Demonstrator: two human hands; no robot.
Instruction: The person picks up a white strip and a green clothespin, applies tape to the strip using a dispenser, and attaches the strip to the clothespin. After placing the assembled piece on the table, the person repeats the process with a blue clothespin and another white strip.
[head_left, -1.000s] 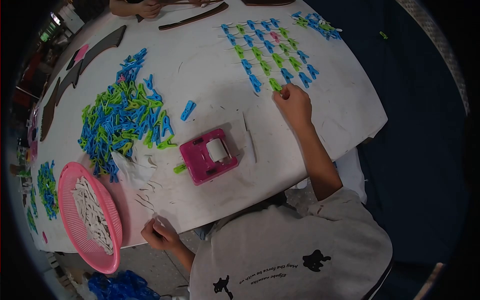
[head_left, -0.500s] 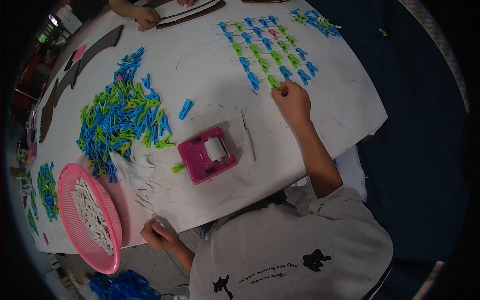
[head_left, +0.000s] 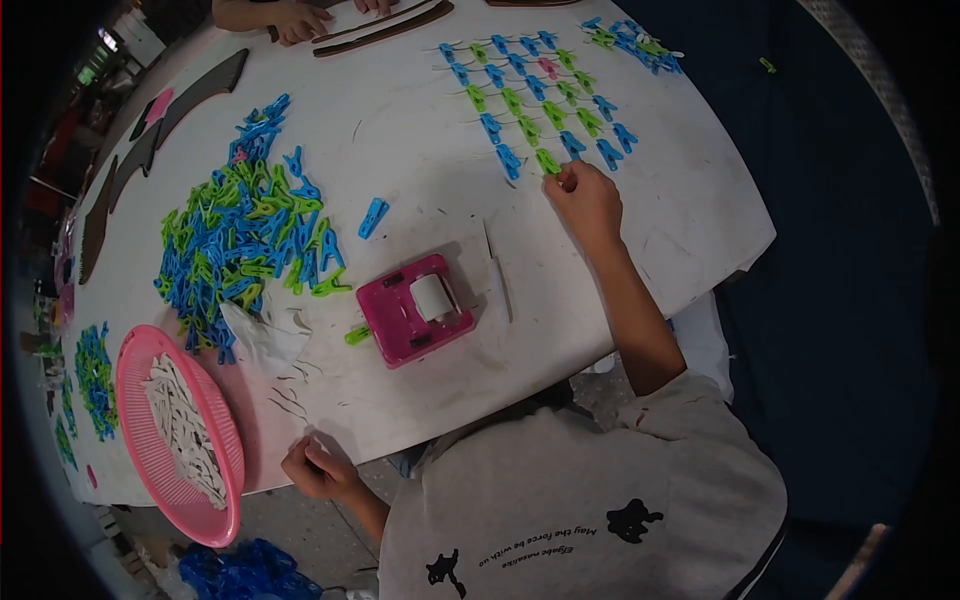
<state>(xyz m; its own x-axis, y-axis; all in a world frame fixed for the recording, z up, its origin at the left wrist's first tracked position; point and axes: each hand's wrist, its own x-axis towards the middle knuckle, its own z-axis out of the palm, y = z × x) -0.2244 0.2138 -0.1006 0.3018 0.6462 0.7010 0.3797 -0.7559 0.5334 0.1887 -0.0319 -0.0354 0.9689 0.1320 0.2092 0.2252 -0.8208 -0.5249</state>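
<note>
My right hand (head_left: 583,198) pinches the end of a green clip (head_left: 546,162) at the near edge of the rows of blue and green clips (head_left: 527,122); thin pale strips stick out from many of them. One clip in these rows is pink (head_left: 547,68). Curled at the table's near edge, my left hand (head_left: 318,468) has its fingers closed, and whatever they may hold is hidden. Between my hands sit a pink dispenser (head_left: 398,318) with a white roll and a thin white-handled tool (head_left: 499,290).
A large heap of clips (head_left: 235,225) lies at the left, above a pink basket (head_left: 236,440) of white pieces. A lone blue clip (head_left: 373,218) rests above the dispenser. Across the table (head_left: 680,220), another person's hands (head_left: 300,22) are beside curved dark-edged pieces (head_left: 385,32).
The other person's hand at the top has shifted slightly and its fingers are more spread. My own hands have stayed in place.
</note>
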